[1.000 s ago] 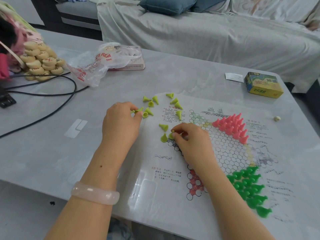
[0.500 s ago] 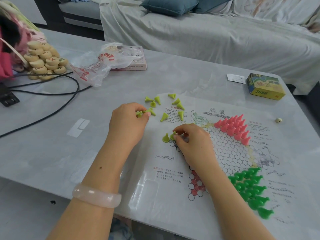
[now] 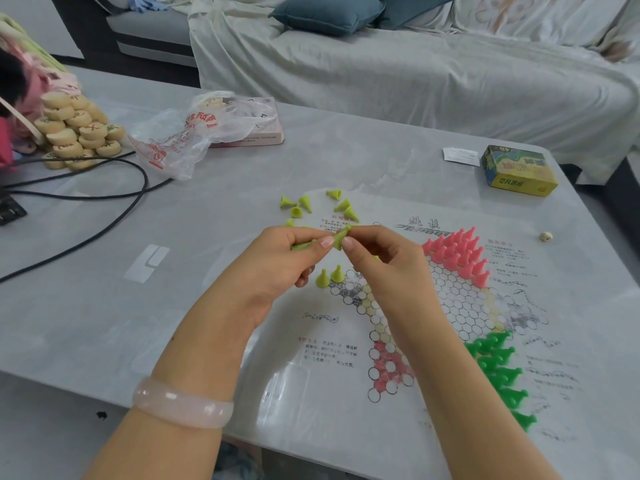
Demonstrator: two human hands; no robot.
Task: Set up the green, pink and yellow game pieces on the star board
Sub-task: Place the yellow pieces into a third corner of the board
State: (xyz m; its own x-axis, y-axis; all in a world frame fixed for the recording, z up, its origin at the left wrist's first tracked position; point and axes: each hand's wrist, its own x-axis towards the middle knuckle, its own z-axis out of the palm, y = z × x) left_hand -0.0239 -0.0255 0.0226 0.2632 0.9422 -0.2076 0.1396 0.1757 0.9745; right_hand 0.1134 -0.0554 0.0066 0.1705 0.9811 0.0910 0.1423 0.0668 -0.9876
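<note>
While both hands meet above the star board (image 3: 446, 306), left hand (image 3: 280, 261) and right hand (image 3: 377, 261) pinch one yellow piece (image 3: 341, 237) — fingers curled.

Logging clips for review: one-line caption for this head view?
Both hands pinch a yellow piece above the star board.

the right hand (image 3: 377, 261) hides part of the star board (image 3: 450, 306) (its left point).
</note>
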